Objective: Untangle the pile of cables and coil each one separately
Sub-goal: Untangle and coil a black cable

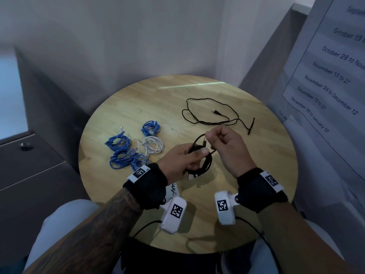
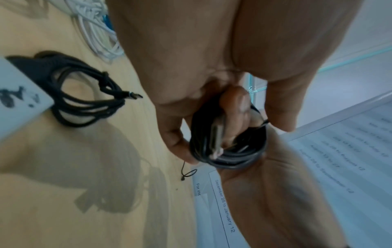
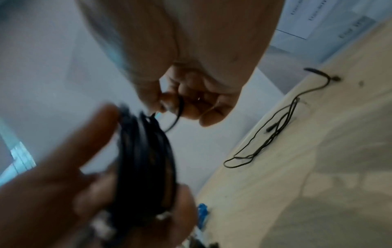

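Observation:
My left hand (image 1: 194,155) grips a black cable coil (image 1: 205,163) above the round wooden table (image 1: 197,230), thumb on top of the loops. My right hand (image 1: 209,138) pinches the free end of that cable just above the coil. In the left wrist view the coil (image 2: 231,154) is wrapped around my fingers (image 2: 233,107). The right wrist view shows the strand (image 3: 180,107) pinched in my right hand and the blurred coil (image 3: 146,159). A loose thin black cable (image 1: 209,113) lies uncoiled at the far right of the table.
Three blue coils (image 1: 151,128) (image 1: 118,140) (image 1: 126,159) and a white coil (image 1: 152,145) lie on the table's left side. Another coiled black cable (image 2: 84,95) sits by a white card (image 2: 19,100). A printed notice (image 1: 335,76) hangs on the right; a grey cabinet (image 1: 29,155) stands left.

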`<state>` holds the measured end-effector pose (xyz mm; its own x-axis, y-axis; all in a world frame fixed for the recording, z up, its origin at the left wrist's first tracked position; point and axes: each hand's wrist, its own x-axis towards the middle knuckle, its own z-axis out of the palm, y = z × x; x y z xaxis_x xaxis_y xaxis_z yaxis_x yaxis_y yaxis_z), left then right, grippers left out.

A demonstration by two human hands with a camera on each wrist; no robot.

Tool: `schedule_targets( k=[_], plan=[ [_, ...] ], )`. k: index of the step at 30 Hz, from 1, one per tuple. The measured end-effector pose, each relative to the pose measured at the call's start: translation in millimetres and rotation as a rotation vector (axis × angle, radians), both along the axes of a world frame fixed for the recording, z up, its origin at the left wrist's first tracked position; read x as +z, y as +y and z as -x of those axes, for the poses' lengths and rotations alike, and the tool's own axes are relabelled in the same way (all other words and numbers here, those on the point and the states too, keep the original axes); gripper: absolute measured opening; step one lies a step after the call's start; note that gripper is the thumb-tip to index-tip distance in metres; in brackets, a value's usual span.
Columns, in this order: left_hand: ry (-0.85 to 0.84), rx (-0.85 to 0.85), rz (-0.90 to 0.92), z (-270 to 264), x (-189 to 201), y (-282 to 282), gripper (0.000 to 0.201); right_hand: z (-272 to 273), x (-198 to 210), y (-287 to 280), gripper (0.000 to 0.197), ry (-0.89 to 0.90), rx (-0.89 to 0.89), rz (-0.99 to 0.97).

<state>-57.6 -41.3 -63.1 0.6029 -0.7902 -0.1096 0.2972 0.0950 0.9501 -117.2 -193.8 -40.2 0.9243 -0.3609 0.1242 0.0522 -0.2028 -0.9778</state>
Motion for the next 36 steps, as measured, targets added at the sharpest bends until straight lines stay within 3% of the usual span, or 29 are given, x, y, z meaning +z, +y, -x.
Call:
schedule_targets(
  k=[3, 6, 9, 12, 14, 16, 20, 25, 30, 33, 36],
  plan=[
    [0.049, 0.050, 0.007, 0.4, 1.5, -2.3, 0.025, 2.0, -0.9, 2.2, 0.019, -0.055, -0.027, 0.068],
    [0.037, 0.082, -0.015, -1.4, 2.3, -0.1, 0.024, 3.4, 2.2, 5.4, 0.025, -0.061, 0.019, 0.009],
    [-0.023, 0.048, -0.043, 2.4, 2.2, 0.9, 0.026, 2.9, 3.4, 4.5, 0.012, 0.072, 0.064, -0.122],
    [-0.065, 0.053, -0.059, 5.1, 3.2, 1.0, 0.026, 4.0, 0.8, -4.3, 0.027, 0.238, 0.199, -0.274],
    [-0.079, 0.049, -0.073, 5.7, 4.1, 0.8, 0.027, 5.7, 1.1, -7.4, 0.031, 0.234, 0.262, -0.270],
    [-0.035, 0.055, -0.095, 7.8, 5.8, -0.8, 0.027, 6.1, 4.6, -9.1, 0.025, 0.146, 0.177, -0.145],
    [0.001, 0.007, -0.213, 9.6, 6.4, -5.9, 0.039, 0.0, 21.3, -18.1, 0.024, -0.055, -0.193, 0.085],
    [0.115, -0.029, -0.221, 5.2, 5.3, -7.2, 0.024, -4.8, 28.4, -30.8, 0.022, -0.175, -0.374, 0.115],
    [-0.036, -0.035, -0.133, 2.3, 3.8, -6.0, 0.029, -3.9, 23.3, -39.0, 0.024, -0.177, -0.481, 0.065],
    [-0.079, 0.130, -0.092, -7.0, 2.7, 0.2, 0.025, -0.4, 24.2, -42.6, 0.019, -0.194, -0.357, -0.007],
    [0.047, 0.220, 0.035, -16.2, 3.6, 8.6, 0.024, 5.9, 21.3, -42.1, 0.006, -0.056, -0.104, 0.072]
  ],
)
